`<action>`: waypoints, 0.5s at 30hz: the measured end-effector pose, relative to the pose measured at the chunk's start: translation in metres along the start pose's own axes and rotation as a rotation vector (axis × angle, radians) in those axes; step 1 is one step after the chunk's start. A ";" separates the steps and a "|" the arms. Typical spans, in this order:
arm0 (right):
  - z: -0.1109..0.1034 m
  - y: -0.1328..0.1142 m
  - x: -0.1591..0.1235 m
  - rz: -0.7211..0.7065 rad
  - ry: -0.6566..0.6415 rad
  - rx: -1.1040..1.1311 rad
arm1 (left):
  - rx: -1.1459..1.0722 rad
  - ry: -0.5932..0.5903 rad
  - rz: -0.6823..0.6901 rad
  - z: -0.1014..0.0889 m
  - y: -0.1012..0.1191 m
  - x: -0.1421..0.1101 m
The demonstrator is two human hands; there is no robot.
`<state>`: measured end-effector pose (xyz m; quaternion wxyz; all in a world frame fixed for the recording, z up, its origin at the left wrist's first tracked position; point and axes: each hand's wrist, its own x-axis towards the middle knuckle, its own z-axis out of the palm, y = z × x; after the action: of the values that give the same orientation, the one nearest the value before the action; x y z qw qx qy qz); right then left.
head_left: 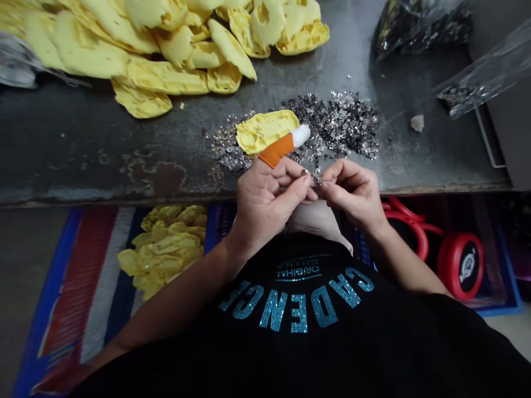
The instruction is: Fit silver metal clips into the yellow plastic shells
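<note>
Near the bench's front edge, my left hand (271,196) pinches small shiny metal pieces between thumb and fingers. One of its fingers wears an orange and white covering (284,146) and points out over a yellow plastic shell (269,128). Close beside it, my right hand (352,188) is closed at the fingertips on the same small metal pieces (316,178); their exact shape is too small to make out. The shell lies with its hollow side up on a heap of small metal pieces (344,124) that spreads behind both hands.
Yellow shells (166,47) pile up at the back left of the dark metal bench (91,149). Clear bags of metal pieces (427,27) lie at the right. Below are a blue crate (53,298) with yellow parts (170,240) and red round items (460,265).
</note>
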<state>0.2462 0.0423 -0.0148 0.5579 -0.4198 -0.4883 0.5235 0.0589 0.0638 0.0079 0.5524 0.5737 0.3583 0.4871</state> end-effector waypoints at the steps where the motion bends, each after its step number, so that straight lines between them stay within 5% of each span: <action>1: 0.002 0.003 0.000 0.021 0.000 0.015 | 0.006 -0.001 0.003 -0.001 0.001 -0.002; 6: 0.008 0.014 -0.004 0.020 -0.018 0.009 | 0.070 0.029 0.033 -0.005 -0.002 -0.006; 15: 0.001 0.006 -0.007 -0.654 0.055 -0.698 | -0.030 0.088 -0.024 -0.003 -0.013 -0.004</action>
<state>0.2447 0.0356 -0.0215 0.5317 -0.4201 -0.7265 0.1137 0.0563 0.0625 -0.0061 0.5505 0.5391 0.3816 0.5106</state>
